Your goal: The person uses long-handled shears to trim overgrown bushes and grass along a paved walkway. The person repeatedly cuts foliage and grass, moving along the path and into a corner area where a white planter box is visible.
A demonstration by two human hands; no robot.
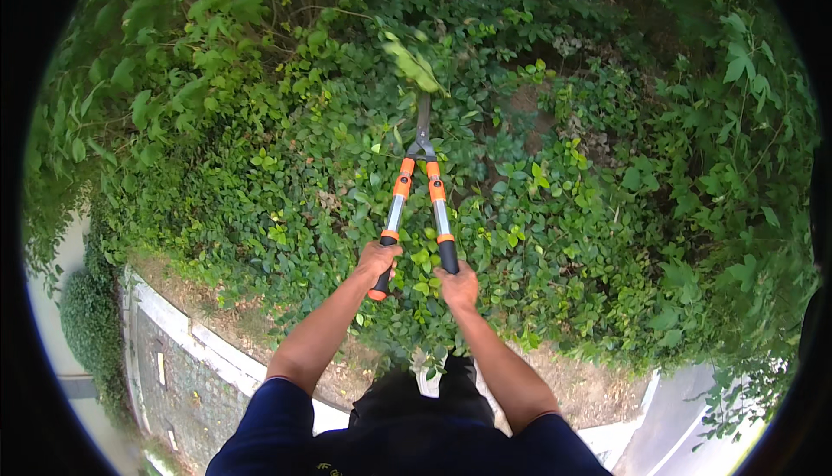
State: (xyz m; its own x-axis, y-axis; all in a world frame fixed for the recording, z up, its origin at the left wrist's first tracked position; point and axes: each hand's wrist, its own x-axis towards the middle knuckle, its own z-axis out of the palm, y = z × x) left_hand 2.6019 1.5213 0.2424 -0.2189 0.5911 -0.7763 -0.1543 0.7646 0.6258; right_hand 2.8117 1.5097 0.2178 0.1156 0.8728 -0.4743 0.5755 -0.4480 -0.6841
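Both of my hands hold a pair of long-handled hedge shears out in front of me. My left hand wraps the black left grip, whose orange end shows below it. My right hand grips the lower end of the other black handle. Orange collars and silver tubes lead up to dark blades, which look nearly closed and point away from me. A light green leafy sprig, blurred, is at the blade tips; whether it is cut loose I cannot tell. Beneath the shears spreads a dense leafy hedge.
Taller leafy branches rise on the left, and more foliage hangs on the right. A pale stone kerb curves at lower left beside a paved strip. Dry soil borders the hedge. A road runs at lower right.
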